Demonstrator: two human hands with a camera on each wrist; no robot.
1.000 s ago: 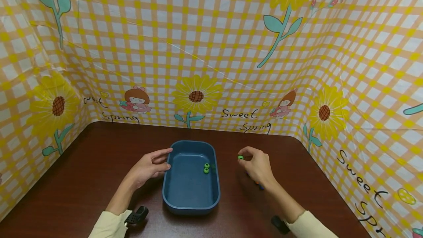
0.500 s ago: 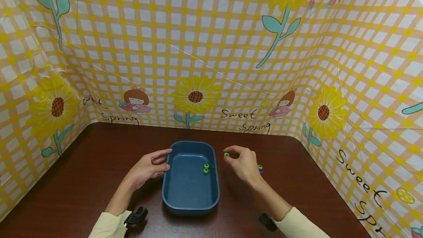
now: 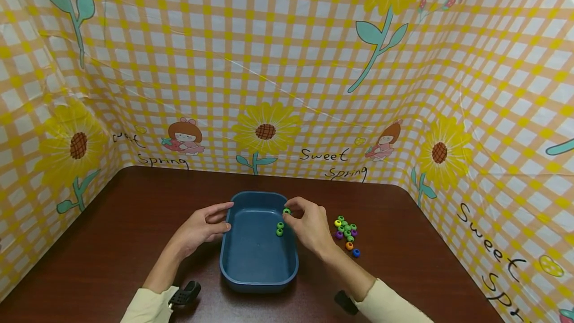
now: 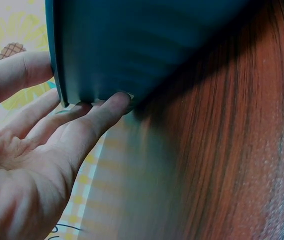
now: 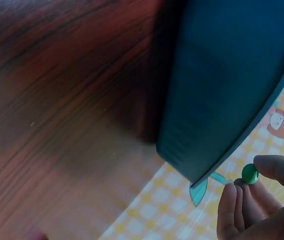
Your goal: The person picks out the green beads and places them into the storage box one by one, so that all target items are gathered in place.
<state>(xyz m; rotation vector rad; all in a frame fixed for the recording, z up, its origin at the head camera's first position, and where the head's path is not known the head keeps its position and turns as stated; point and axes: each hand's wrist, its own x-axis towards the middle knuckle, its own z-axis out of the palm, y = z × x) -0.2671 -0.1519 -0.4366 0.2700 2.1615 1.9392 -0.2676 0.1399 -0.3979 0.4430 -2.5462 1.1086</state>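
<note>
**Shifted left since half a second ago: right hand (image 3: 309,226) with green bead (image 3: 286,211), now at the right rim of the blue tray (image 3: 259,285)**

Uncovered by that shift, on the right: a loose bead cluster (image 3: 347,234), mostly hidden behind the same hand in the earlier frame. Unmoved: left hand (image 3: 202,228) and tray.

Nearest, two cream sleeves (image 3: 150,305), each with a black device (image 3: 190,290) by the wrist. Beyond these, on the dark brown tabletop (image 3: 152,198), the tray, open-topped, long sides running near to far. At its left side, the left hand, fingers apart, tips touching rim and outer wall. Inside, close to the right wall, a pair of green beads (image 3: 280,232), one just beyond the other. Well right of the tray, the cluster: several green, two purple, one yellow, with an orange bead (image 3: 350,246) and a blue bead (image 3: 356,253) at the near end. Toward the far right corner of the tray, right thumb and fingertip clamped on the green bead; height above the rim hard to judge. Farthest, a yellow-checked cloth (image 3: 287,54) with printed sunflowers (image 3: 265,131) and "Sweet Spring" lettering (image 3: 324,155).
</note>
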